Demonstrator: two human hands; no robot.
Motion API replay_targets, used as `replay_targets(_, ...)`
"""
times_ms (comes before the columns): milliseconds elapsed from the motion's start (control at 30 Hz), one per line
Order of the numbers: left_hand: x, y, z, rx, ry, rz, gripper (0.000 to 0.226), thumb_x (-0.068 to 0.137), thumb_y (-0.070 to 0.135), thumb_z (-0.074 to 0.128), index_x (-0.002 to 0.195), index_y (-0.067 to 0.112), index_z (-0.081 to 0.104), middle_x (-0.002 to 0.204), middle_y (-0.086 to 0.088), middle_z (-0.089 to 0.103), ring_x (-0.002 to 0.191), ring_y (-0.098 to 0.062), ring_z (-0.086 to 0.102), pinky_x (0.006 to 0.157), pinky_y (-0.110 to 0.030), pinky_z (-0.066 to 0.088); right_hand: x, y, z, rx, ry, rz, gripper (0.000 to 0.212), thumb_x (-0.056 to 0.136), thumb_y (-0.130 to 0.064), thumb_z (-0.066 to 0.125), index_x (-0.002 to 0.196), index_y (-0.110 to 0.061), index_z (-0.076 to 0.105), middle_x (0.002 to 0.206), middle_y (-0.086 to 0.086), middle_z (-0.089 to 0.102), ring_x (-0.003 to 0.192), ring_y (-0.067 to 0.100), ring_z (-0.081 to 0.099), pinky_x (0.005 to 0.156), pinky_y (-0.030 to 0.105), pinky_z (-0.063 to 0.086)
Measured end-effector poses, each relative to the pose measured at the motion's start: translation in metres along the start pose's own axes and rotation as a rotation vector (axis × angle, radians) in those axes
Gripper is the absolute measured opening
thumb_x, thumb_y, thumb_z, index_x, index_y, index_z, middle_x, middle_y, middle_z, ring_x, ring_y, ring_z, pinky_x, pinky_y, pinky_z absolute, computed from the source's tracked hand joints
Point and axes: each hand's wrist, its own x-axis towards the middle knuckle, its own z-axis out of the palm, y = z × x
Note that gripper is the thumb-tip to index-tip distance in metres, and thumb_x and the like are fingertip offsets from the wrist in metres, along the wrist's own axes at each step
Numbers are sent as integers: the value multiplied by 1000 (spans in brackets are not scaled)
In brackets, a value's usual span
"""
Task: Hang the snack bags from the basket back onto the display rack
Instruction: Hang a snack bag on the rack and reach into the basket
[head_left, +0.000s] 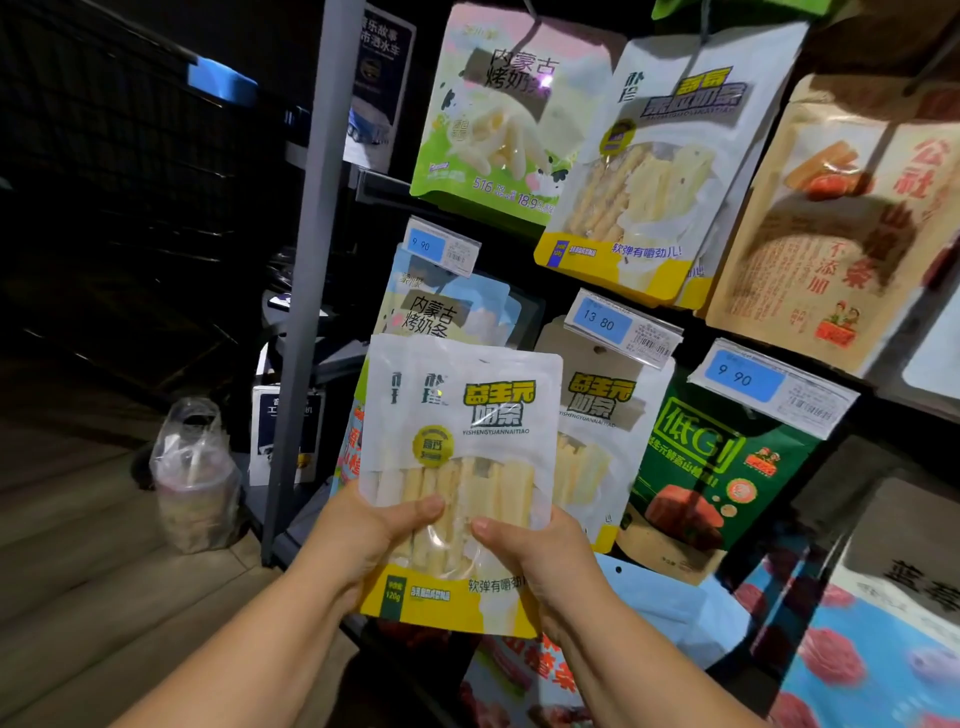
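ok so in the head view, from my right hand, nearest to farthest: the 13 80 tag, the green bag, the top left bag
From the right hand, which grips the held bag:
1. green bag, just to the hand's right, low row.
2. 13 80 tag, above the hand, middle row.
3. top left bag, highest up, top row.

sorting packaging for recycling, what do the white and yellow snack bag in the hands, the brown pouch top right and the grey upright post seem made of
The white and yellow snack bag looks like glossy plastic film: clear window, glare. The brown pouch looks like matte kraft paper, possibly lined. The grey upright post is probably painted metal: smooth, straight-edged.
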Motion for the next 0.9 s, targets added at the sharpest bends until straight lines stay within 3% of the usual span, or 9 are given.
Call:
replay_targets(167,3,-1,-4,-20,96,12,23,84,5,71,107,8,70,98,-14,76,87,-30,73,77,-39,58,-2,-1,-9,9,109,-24,34,77,5,76,107,-9,70,95,8,77,92,26,73,88,39,56)
replay_targets(333,9,-3,-21,-70,192,23,13,84,3,70,97,7,69,83,-13,76,65,-23,73,52,-35,59,-1,-5,-34,20,177,-84,31,78,3,76,104,-11,70,95,5,77,89,20,74,78,29,55)
replay_targets(433,11,-6,-25,-45,193,22,20,81,4,73,101,7,71,91,-15,76,79,-30,74,71,-48,60,-4,-3,-41,32,204,-122,33,79,6,74,108,-9,69,96,7,77,90,23,74,81,34,55)
replay_targets(533,13,-7,-29,0,203,32,27,77,8,77,103,9,72,95,-15,76,92,-36,72,86,-59,55,-5,0,-47,16,245,-167,32,81,8,71,105,-12,68,93,4,77,86,19,74,73,28,58)
replay_targets(667,17,-9,-36,30,246,46,27,76,10,80,102,8,73,92,-14,76,88,-35,72,86,-57,55,-2,-1,-55,-49,294,-195,33,79,3,76,107,-14,70,97,5,77,90,23,73,82,39,57)
replay_targets(900,19,-9,-38,45,268,53,22,77,8,79,99,10,72,92,-15,76,90,-37,72,87,-60,54,12,-5,-60,-32,339,-192,34,78,0,78,106,-20,70,100,2,77,96,24,72,94,45,54)
